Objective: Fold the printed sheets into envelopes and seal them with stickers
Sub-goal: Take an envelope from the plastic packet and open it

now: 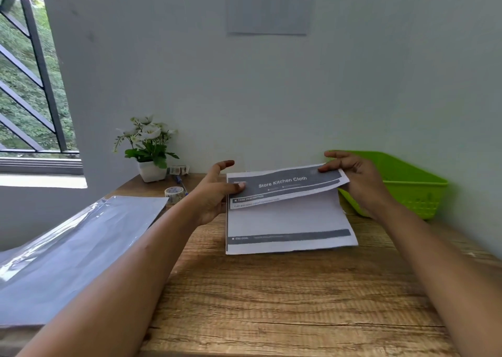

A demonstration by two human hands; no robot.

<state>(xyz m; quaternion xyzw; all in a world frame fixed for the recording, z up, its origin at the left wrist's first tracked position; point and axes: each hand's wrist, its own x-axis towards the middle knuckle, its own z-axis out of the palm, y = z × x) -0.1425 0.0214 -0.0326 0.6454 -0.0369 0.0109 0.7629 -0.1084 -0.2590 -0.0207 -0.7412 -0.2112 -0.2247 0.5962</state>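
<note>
Forearms filled the near view, both stretched across the wooden worktop (pixel 285 302) toward the stack of printed sheets (pixel 290 220) lying at its far middle. Left hand (pixel 214 196) pinned the top sheet (pixel 285 184) at its far left corner, thumb pressed down on the print, the other fingers spread apart above. Right hand (pixel 355 180) had its fingers closed on the far right corner, pinching it and lifting that edge off the stack, so the sheet curled up with its "Store Kitchen Cloth" heading showing.

By my read, the first fold was only starting: the top sheet was being peeled free, no crease made yet. The next move called for separating one sheet alone, then bringing the far edge toward the near one with corners lined up before pressing.

A green basket (pixel 413 188) sat just beside the stack on the right, close behind the right hand. A clear plastic sleeve (pixel 76 242) lay to the left. Tape roll (pixel 174 193), a pen and what looked like a sticker strip (pixel 179 169) waited near the potted flowers (pixel 148 150), well apart from the stack, so sealing meant a reach across.
</note>
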